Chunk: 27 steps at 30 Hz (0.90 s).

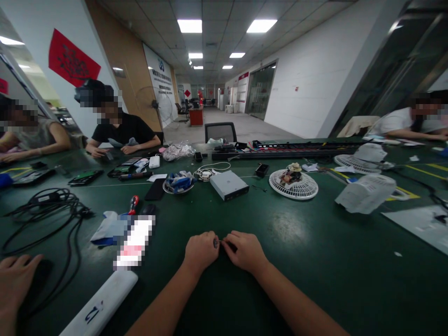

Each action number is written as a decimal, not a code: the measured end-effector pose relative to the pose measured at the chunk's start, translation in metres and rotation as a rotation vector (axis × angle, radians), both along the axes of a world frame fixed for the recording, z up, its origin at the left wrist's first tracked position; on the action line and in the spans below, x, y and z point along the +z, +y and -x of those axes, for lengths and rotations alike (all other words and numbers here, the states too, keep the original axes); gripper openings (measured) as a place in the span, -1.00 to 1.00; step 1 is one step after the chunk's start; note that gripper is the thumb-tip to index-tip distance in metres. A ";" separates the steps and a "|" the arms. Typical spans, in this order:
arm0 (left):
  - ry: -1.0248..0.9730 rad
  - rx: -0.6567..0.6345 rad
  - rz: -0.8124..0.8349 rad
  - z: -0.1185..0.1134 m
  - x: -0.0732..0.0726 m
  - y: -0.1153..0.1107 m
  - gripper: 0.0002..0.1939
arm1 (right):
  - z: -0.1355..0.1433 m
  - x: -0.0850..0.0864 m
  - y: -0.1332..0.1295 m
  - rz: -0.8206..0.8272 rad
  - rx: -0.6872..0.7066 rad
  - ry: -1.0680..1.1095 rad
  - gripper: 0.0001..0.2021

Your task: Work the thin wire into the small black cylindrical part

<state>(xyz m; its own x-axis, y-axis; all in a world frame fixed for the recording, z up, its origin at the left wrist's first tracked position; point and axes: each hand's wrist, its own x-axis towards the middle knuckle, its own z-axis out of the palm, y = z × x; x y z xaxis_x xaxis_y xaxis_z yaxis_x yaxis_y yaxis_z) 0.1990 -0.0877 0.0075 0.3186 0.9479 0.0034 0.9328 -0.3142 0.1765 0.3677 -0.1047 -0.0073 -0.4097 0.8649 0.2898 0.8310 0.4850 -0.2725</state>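
My left hand [202, 252] is closed, its fingers curled round a small shiny piece [215, 242] too small to name. Facing it, my right hand [245, 250] pinches at a thin light-coloured bit that spans the narrow gap between the hands. Most of what they hold is hidden by the fingers. Both hands are held just above the dark green table [308, 280]. Beyond them on the table rests a silver optical disc drive [228, 184]. Left of the drive stands a metal bowl [179, 189] with blue and white items in it.
A white fan grille [294, 190] carries small parts. Further right lies a translucent plastic cover [367, 193]. To the left are a red-handled screwdriver [133, 204], a blue-white glove [110, 228], black cables [52, 205] and a long white bar [105, 303]. Another person's hand [17, 280] rests at the left edge.
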 end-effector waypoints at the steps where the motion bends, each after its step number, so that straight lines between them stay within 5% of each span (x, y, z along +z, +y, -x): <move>1: 0.007 -0.001 0.003 0.000 0.001 -0.001 -0.72 | 0.000 0.000 0.000 0.000 -0.012 -0.003 -0.79; 15: 0.147 -0.083 0.072 -0.008 0.009 -0.004 -0.73 | -0.005 0.003 -0.003 -0.008 0.092 -0.013 -0.78; 27: 0.192 -0.156 0.037 -0.013 0.010 -0.007 -0.72 | -0.005 0.010 -0.006 0.042 -0.024 -0.106 -0.76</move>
<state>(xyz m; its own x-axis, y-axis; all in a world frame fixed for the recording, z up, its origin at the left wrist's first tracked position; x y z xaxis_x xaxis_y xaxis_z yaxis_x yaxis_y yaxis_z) 0.2117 -0.0949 0.0177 0.4526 0.8854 -0.1057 0.8910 -0.4537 0.0145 0.3726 -0.1109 0.0022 -0.4152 0.8854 0.2090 0.8676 0.4545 -0.2020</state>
